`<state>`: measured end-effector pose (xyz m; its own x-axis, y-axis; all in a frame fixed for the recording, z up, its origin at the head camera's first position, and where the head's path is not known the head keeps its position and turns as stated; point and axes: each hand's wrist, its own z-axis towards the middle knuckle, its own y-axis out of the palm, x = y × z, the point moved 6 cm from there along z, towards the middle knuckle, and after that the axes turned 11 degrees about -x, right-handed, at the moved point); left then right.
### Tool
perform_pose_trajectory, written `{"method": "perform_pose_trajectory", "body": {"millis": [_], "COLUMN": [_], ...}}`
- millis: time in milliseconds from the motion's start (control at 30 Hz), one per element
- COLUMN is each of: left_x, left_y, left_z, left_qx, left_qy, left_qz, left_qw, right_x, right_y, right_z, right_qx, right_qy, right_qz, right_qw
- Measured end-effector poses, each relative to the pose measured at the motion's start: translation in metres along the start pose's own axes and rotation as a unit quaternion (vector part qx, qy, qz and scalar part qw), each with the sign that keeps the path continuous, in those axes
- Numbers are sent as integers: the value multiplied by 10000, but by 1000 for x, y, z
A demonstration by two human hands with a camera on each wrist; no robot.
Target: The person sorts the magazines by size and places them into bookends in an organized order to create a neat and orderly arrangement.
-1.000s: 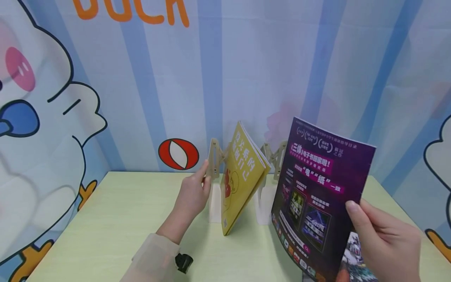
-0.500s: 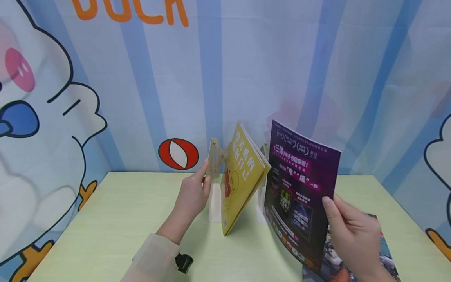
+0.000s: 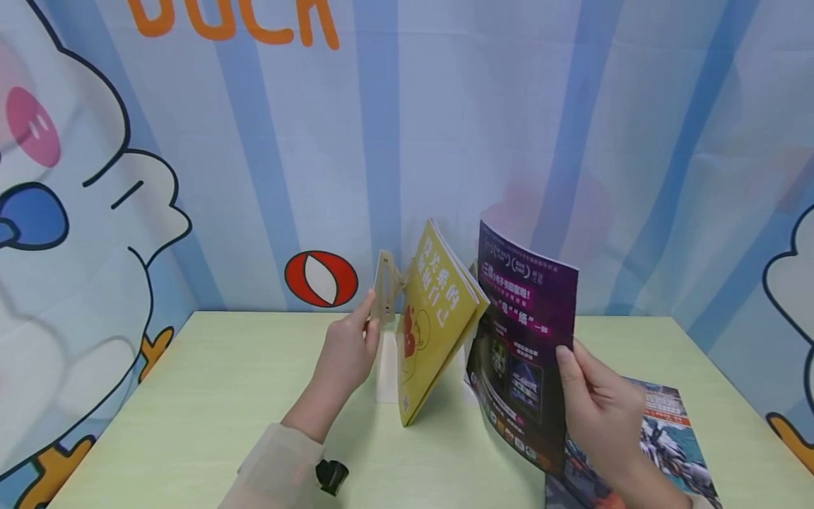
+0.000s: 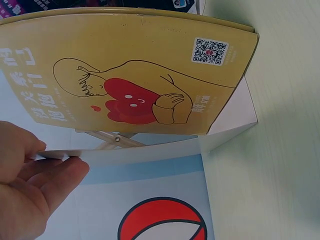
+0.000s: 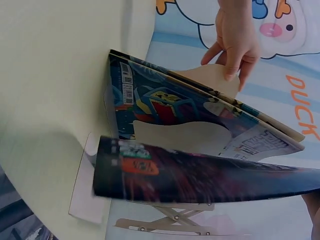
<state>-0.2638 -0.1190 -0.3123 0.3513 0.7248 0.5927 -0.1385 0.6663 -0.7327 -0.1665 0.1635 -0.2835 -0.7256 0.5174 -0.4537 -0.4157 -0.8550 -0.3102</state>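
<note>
My left hand [image 3: 346, 346] pinches the upright left end plate of a white expanding book rack [image 3: 386, 290]. In the left wrist view, fingers and thumb lie on either side of that plate's edge. A yellow book [image 3: 439, 318] with a red heart drawing stands in the rack, leaning right; another book [image 5: 172, 107] with a dark blue cover stands with it in the right wrist view. My right hand [image 3: 600, 406] pinches a thin dark purple book [image 3: 524, 339] by its right edge, thumb on the cover. It is upright and slightly bowed, overlapping the rack's right end.
Another illustrated book [image 3: 677, 438] lies flat on the pale green table [image 3: 210, 396] at the front right, partly behind my right hand. A cartoon-printed cloth [image 3: 432, 127] hangs behind the table. Crossed scissor bars [image 5: 177, 217] join the rack's plates.
My right hand has moved left with the purple book, bringing it to the rack's right end. More of the flat book on the table shows. My left hand has stayed in place.
</note>
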Motion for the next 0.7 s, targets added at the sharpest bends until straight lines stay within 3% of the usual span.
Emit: {"method": "perform_pose_trajectory", "body": {"millis": [200,500,700], "left_x": [-1,1,1], "left_y": [0,-1,0], "left_z": [-1,0,-1], "left_qx": [6,33,23], "left_qy": [14,55,31], "left_qz": [-19,18,4], "left_qw": [10000,10000,10000], "right_x": [-2,-9,-1], "right_y": [2,0,10], "right_z": [5,16,16], "right_qx": [133,44,154], "right_qy": [-118,-230,-243], "right_qz": [-333,-373,-202], "right_qw": [9993,9990,9994]}}
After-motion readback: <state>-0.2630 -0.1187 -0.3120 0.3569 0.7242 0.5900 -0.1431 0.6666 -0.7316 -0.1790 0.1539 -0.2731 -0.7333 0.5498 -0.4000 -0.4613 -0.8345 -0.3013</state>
